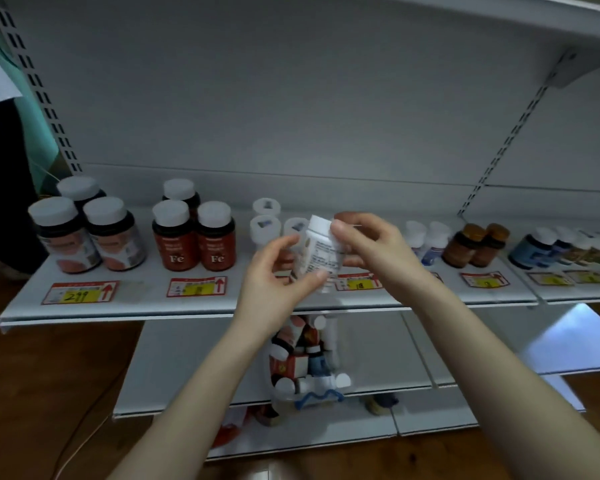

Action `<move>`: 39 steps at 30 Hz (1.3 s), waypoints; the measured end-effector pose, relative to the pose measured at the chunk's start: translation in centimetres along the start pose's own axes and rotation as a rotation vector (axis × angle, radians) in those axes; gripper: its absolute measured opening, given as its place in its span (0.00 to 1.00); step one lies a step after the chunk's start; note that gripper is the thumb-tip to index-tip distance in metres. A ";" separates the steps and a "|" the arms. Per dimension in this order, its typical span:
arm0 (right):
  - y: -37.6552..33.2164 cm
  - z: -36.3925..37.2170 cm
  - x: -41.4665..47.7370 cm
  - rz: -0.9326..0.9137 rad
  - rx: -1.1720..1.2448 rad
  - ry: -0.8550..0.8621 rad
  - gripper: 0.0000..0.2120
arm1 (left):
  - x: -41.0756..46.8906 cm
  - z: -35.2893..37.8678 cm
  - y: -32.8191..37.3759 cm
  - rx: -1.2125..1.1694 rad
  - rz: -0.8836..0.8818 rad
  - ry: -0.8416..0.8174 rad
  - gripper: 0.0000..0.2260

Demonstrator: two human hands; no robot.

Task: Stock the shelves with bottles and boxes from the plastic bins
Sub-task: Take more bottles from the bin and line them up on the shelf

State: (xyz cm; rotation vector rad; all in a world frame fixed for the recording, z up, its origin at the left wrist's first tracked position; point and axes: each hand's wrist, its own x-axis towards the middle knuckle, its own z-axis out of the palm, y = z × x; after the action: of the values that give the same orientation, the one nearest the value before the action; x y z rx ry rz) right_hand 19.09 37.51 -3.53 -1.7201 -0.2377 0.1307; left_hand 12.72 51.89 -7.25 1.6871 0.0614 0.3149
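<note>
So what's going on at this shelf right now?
A person is stocking a shop shelf. Both hands hold one white bottle in front of it, tilted, with the printed label facing the camera. The left hand grips the lower end and the right hand grips near the cap. The shelf already carries the red Fe bottles and other groups. The clear bin below still holds bottles and boxes.
</note>
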 end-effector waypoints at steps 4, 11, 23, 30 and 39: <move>0.7 -4.7 0.7 0.167 0.307 -0.060 0.04 | -0.6 3.2 0.8 -0.399 -0.338 -0.080 0.09; 1.8 -10.2 0.8 0.201 0.324 -0.240 0.15 | -1.8 9.8 0.9 -0.537 -0.384 -0.107 0.10; 2.8 -15.2 1.3 0.025 -0.336 -0.196 0.10 | -2.1 15.1 -1.7 -0.182 -0.162 0.020 0.12; 2.7 -14.4 3.1 0.032 -0.365 -0.184 0.07 | -0.4 14.6 -4.4 0.204 -0.017 0.060 0.13; 1.3 -11.9 6.5 -0.154 -0.273 -0.043 0.09 | 0.8 12.7 -9.4 0.918 0.143 0.056 0.22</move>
State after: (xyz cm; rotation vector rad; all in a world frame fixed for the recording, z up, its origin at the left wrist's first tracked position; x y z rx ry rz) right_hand 28.12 27.34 -2.51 -1.9633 -0.4346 0.0216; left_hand 17.87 41.21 -17.64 2.5993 0.1427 0.4841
